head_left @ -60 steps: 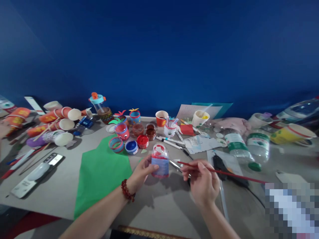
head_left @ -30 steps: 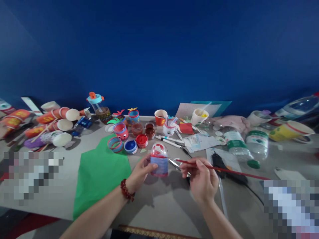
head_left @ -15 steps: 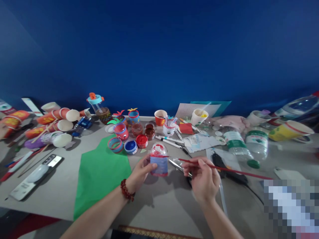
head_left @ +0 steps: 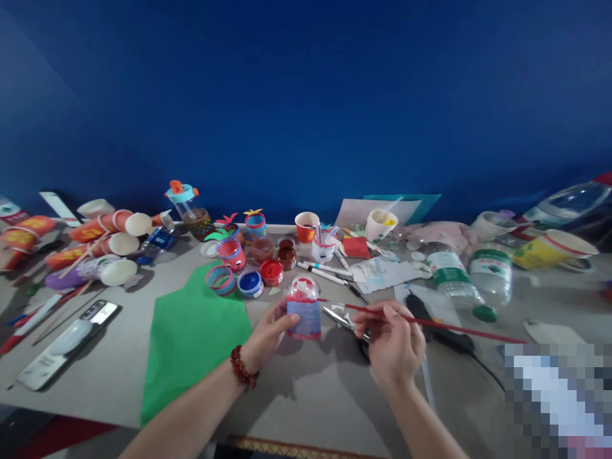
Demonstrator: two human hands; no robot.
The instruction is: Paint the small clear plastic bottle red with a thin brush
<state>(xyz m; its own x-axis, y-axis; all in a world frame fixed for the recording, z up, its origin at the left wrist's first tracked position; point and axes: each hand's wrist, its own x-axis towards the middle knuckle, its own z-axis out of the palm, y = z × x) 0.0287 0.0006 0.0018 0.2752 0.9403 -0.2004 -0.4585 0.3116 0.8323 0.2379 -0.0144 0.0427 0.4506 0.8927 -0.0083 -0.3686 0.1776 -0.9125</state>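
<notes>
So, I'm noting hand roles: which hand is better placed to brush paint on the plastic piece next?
Probably the right hand: it holds the brush; the left hand grips the plastic piece.

From its middle, the gray tabletop [head_left: 296,408] bears green paper [head_left: 196,344] at 9 o'clock, a smartphone [head_left: 98,312] farther that way, a blue paint jar [head_left: 250,284] and a red paint jar [head_left: 271,273] at 11, and 2 green-labeled bottles [head_left: 448,268] toward 2.

Painted clear cup [head_left: 305,312] in the left hand [head_left: 271,330], red paintbrush [head_left: 444,325] in the right [head_left: 394,344].
</notes>
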